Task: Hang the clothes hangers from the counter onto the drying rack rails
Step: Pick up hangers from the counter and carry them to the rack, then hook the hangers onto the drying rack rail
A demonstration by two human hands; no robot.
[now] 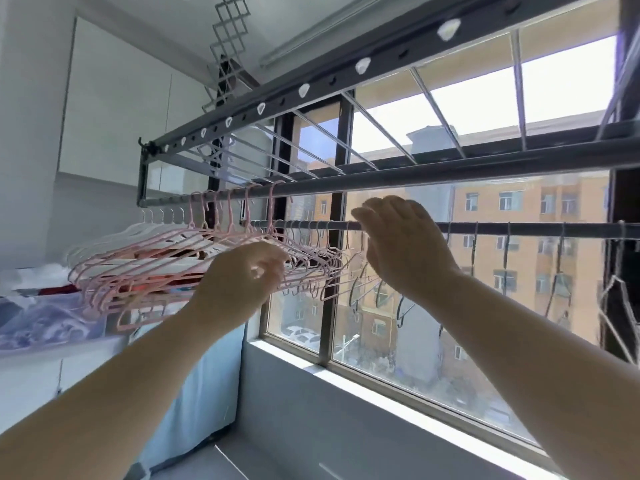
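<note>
Beyond the fingers we see a window, with orange apartment blocks outside and parked cars far below. Left of the fingers we see white cabinets; beneath them hangs a blue cloth.

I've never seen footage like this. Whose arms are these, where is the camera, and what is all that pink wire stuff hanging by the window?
No machine here: these are a person's two bare arms, filmed by one wide-angle camera worn on the head, looking where the hands work. Overhead hangs a drying rack in front of a window. Pink hangers crowd its rails at the left, with white hangers beyond them. A few dark hangers dangle from the thin rail at the right. The left hand curls its fingers among the pink hangers, and the right hand reaches its fingertips to the thin rail. Whether either hand actually grips a hanger is too blurred to tell.
</note>
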